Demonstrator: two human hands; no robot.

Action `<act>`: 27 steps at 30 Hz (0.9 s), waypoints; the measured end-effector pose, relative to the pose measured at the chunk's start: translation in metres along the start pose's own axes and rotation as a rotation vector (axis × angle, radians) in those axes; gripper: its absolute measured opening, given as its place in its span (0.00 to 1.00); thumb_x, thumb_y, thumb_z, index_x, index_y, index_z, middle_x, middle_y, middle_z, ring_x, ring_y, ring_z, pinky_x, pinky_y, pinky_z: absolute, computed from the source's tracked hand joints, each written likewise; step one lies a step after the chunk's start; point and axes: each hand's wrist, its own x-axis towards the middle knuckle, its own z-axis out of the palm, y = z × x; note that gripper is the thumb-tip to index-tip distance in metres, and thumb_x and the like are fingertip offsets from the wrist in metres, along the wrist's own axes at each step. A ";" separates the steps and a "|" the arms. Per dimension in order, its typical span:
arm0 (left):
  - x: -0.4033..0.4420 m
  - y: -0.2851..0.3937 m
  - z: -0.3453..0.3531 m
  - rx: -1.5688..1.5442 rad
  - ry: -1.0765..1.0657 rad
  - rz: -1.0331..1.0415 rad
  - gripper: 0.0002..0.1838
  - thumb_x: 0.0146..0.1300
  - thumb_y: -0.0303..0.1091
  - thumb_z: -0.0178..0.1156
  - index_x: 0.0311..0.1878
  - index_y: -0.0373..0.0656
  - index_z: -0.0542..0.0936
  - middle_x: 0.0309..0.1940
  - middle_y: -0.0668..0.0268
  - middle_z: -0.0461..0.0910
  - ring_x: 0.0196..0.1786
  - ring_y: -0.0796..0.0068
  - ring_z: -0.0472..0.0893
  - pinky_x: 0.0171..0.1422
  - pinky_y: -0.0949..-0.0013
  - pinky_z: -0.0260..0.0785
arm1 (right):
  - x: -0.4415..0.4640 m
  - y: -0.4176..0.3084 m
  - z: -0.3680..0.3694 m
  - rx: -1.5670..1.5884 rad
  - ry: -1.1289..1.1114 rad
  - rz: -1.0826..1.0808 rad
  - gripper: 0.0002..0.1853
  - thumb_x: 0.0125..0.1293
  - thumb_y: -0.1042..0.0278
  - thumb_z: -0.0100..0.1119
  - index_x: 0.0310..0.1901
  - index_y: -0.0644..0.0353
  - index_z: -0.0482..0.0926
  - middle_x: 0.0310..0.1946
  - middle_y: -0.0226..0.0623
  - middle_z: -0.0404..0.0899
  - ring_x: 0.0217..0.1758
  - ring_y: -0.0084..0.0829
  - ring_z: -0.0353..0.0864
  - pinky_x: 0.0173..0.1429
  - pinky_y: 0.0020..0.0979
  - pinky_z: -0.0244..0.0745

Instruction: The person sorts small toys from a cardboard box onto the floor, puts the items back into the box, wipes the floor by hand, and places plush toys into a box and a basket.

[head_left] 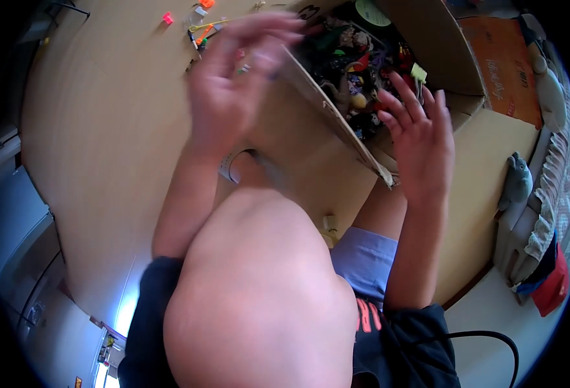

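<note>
Blurred by motion, my left hand (228, 84) is raised beside the left flap of a cardboard box (336, 116). Its fingers stretch to the right, thumb apart, and I see nothing held. My right hand (422, 149) hovers over the box's near right side, fingers spread and slightly curled. Just beyond its fingertips is a yellow-green piece (419, 72); whether they touch is unclear. Inside the box lies a jumble of small toys (359, 81), with a round pale green lid (372, 13) at the back.
Small coloured pieces, including a pink one (168, 18) and an orange one (204, 33), lie on the floor (117, 129) at the upper left. My bent knee (259, 258) fills the lower middle. An orange printed panel (501, 68) and a grey plush toy (516, 180) are at the right.
</note>
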 end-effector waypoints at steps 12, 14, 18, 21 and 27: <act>-0.111 -0.200 -0.144 0.385 0.351 -0.910 0.09 0.58 0.28 0.65 0.41 0.36 0.80 0.29 0.67 0.81 0.26 0.80 0.79 0.32 0.75 0.74 | -0.038 0.057 -0.016 -1.561 -0.132 -0.685 0.11 0.67 0.74 0.54 0.49 0.61 0.79 0.37 0.43 0.80 0.40 0.41 0.79 0.45 0.35 0.75; -0.125 -0.213 -0.144 0.434 0.340 -0.915 0.10 0.58 0.31 0.66 0.40 0.38 0.81 0.28 0.66 0.82 0.26 0.80 0.80 0.33 0.74 0.74 | -0.038 0.052 -0.003 -1.628 -0.122 -0.714 0.09 0.67 0.76 0.51 0.45 0.62 0.81 0.36 0.42 0.81 0.38 0.40 0.80 0.42 0.36 0.75; -0.114 -0.205 -0.133 0.605 0.339 -0.956 0.14 0.58 0.41 0.67 0.37 0.38 0.81 0.28 0.63 0.84 0.27 0.72 0.82 0.34 0.68 0.75 | -0.034 0.061 -0.002 -1.600 -0.102 -0.709 0.09 0.66 0.76 0.51 0.44 0.64 0.81 0.34 0.42 0.82 0.36 0.40 0.80 0.41 0.34 0.75; -0.112 -0.219 -0.106 0.820 0.304 -0.926 0.19 0.57 0.48 0.68 0.34 0.40 0.80 0.28 0.58 0.84 0.30 0.63 0.84 0.36 0.62 0.75 | -0.034 0.057 -0.002 -1.646 -0.091 -0.715 0.09 0.66 0.76 0.51 0.44 0.64 0.81 0.34 0.42 0.81 0.36 0.40 0.80 0.41 0.34 0.75; -0.121 -0.235 -0.100 0.996 0.219 -0.803 0.18 0.63 0.50 0.62 0.35 0.42 0.79 0.27 0.55 0.82 0.36 0.53 0.83 0.41 0.53 0.73 | -0.033 0.057 0.001 -1.634 -0.060 -0.631 0.10 0.66 0.76 0.50 0.43 0.65 0.81 0.35 0.43 0.81 0.37 0.40 0.81 0.42 0.34 0.75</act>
